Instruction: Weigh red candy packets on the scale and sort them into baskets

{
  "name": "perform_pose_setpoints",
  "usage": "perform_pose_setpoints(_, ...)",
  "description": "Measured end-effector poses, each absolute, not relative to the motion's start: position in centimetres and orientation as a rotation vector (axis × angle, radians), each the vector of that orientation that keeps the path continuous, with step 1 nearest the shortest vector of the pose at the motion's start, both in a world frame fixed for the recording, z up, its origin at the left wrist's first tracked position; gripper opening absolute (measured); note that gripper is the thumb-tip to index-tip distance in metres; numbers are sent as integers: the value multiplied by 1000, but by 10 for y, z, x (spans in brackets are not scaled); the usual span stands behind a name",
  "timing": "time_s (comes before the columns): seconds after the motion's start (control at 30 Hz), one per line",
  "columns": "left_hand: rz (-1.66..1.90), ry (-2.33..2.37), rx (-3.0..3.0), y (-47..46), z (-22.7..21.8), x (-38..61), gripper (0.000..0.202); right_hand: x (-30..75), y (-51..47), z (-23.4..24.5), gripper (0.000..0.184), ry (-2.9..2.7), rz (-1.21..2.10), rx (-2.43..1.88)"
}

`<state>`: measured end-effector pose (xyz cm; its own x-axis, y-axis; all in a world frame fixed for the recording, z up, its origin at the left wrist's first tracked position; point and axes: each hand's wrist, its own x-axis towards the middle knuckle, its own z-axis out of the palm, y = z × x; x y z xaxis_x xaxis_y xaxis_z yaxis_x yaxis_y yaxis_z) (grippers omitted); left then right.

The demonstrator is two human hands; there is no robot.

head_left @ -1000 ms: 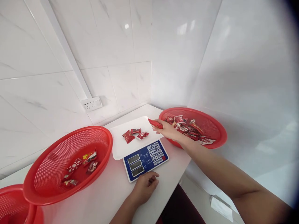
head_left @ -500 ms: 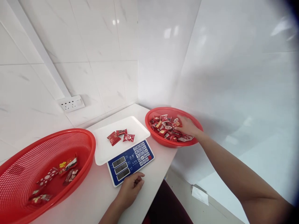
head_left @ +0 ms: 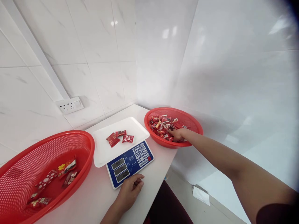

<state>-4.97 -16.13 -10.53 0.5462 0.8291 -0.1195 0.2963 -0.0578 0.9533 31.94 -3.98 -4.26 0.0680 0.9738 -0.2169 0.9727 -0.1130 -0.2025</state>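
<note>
Holding right hand (head_left: 178,134) among crinkly candies (head_left: 163,125) in round mesh basket (head_left: 196,128), grip impossible to tell. Resting left hand (head_left: 130,190), half-curled and empty, near flat scale (head_left: 130,161).

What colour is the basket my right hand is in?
Red mesh basket, clearest in the head view.

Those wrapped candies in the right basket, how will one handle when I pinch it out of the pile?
Probably light and small: three wrapped candies lie flat on the scale tray. The glossy wrappers in the pile look slippery, so a loose pinch by the right hand may slip. Flat pillow shapes seem unlikely to roll.
</note>
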Motion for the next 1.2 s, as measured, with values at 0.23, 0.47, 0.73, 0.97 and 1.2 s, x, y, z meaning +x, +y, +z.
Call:
perform_pose_setpoints(0.23, 576, 963, 1630, -161, -106, -50, 30, 301, -39, -50, 83, -2085, 527, -2340)
perform_pose_setpoints(0.47, 562, 979, 1644, -162, -104, -51, 31, 305, -46, -18, 44, -1946, 718, -2090)
perform_pose_setpoints(0.73, 570, 973, 1635, -161, -106, -51, 33, 309, -60, 10, 47, -1674, 921, -1905)
perform_pose_setpoints(0.97, 574, 966, 1630, -161, -106, -50, 30, 309, -66, 19, 44, -1474, 1039, -1736)
perform_pose_setpoints(1.2, 565, 974, 1632, -162, -102, -50, 30, 278, -71, 35, 39, -1412, 951, -1590)
